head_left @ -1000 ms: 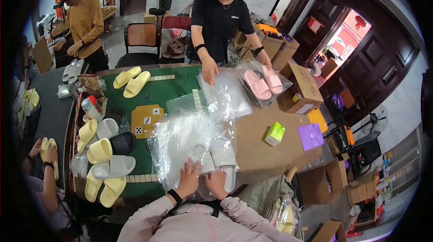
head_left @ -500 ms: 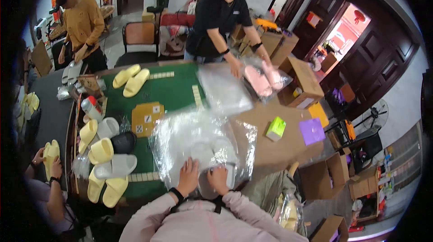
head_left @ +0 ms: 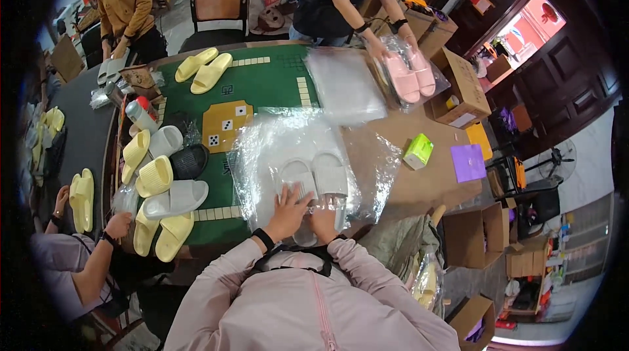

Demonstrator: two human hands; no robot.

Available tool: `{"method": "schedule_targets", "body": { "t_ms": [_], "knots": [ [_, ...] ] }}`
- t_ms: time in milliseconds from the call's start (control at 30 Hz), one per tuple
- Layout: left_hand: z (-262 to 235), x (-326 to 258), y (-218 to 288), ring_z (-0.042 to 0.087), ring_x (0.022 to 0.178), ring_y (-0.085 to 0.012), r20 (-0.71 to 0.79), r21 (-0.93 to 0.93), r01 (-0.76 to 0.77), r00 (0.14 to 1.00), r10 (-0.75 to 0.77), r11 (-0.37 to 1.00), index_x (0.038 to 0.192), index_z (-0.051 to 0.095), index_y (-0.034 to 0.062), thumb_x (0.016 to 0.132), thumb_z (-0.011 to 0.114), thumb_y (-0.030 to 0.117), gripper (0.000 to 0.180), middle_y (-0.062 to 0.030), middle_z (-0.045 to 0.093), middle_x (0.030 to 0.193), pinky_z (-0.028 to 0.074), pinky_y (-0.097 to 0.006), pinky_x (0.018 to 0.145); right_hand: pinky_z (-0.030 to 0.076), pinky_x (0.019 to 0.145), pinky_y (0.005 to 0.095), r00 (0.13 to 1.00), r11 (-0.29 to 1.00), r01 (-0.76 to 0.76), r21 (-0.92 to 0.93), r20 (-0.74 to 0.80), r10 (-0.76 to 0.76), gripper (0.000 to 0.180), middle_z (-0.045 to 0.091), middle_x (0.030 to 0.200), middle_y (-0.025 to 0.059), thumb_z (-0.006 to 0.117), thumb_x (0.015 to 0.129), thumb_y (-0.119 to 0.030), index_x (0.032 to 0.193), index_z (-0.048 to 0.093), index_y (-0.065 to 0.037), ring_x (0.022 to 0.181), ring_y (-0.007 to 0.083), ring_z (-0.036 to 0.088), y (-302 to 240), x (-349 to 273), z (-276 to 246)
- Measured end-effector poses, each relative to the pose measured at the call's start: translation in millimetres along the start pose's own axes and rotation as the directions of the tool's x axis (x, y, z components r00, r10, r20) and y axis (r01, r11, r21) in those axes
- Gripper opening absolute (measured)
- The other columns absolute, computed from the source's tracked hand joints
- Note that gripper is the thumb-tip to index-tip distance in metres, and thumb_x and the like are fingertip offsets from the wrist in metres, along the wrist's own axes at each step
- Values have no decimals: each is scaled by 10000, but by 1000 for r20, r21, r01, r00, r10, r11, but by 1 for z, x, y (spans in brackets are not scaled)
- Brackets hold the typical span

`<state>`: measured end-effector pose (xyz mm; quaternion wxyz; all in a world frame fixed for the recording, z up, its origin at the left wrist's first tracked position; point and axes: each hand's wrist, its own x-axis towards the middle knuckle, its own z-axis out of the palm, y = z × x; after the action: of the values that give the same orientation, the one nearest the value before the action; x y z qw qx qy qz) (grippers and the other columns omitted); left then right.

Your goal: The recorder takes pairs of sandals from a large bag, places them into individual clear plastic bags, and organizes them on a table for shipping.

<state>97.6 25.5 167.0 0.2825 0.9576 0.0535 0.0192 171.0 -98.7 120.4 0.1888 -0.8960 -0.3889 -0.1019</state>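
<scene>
A pair of grey slippers (head_left: 329, 174) lies side by side on the near edge of the table, with clear plastic bag (head_left: 262, 148) film around them. My left hand (head_left: 288, 212) rests with spread fingers over the lower part of the left slipper. Close beside it, my right hand (head_left: 324, 224) is closed at the heel end of the right slipper, at the near edge of the plastic. Its fingertips are hidden, so what it pinches cannot be made out. Glare on the film blurs where the bag's layers end.
Yellow slippers (head_left: 175, 236), grey slippers (head_left: 175, 198) and a black slipper (head_left: 190, 161) crowd the left. Flat clear bags (head_left: 344, 86) lie beyond. Across, a co-worker handles bagged pink slippers (head_left: 403, 76). A green box (head_left: 418, 151) and purple packet (head_left: 468, 163) lie right.
The view has tilted, shifting the scene upward. My left hand has moved right onto the slipper, fingers spreading. The seated co-worker's one hand has left the yellow slippers for the plastic bags.
</scene>
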Motion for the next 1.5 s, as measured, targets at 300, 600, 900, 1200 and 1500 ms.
{"method": "schedule_targets", "body": {
  "t_ms": [300,600,900,1200,1500],
  "knots": [
    [-10,-18,10,224,1292,-337,59,-573,-106,984,170,813,1299,408,145,919,392,128,381,-203,173,1419,194,-380,1056,342,808,502,989,997,52,57,-141,-44,276,487,1022,200,597,644,-260,814,585,-43,1042,390,428,12,32,24],
    [-41,-24,-4,229,1267,-416,-325,-185,-7,944,-55,983,1285,435,169,829,496,84,468,-232,102,1423,242,-437,1021,363,739,439,991,996,-2,84,-131,13,216,491,896,187,588,681,-216,744,563,-10,919,374,456,-30,65,-5],
    [-22,-32,-25,371,1192,-256,-64,-867,178,887,-458,465,1396,134,81,781,504,-67,734,-197,103,1437,357,-301,924,375,732,484,986,983,-140,116,-76,150,275,489,876,234,586,719,-221,834,570,28,847,396,461,-38,52,-7],
    [-1,-43,-52,459,848,-109,108,-960,175,952,-285,220,1413,-11,126,822,401,-80,749,-93,476,1163,406,-221,746,357,773,513,917,916,-394,82,104,385,338,488,940,247,569,692,-232,913,531,20,936,407,445,-49,57,-1],
    [-11,-61,-29,541,859,-145,462,-762,569,812,-357,310,1219,406,9,807,419,-60,418,-70,565,1040,451,-276,700,348,889,478,873,868,-448,215,313,373,441,443,1106,334,550,735,-251,1059,509,46,1085,447,398,-48,72,-2]
  ]
}}
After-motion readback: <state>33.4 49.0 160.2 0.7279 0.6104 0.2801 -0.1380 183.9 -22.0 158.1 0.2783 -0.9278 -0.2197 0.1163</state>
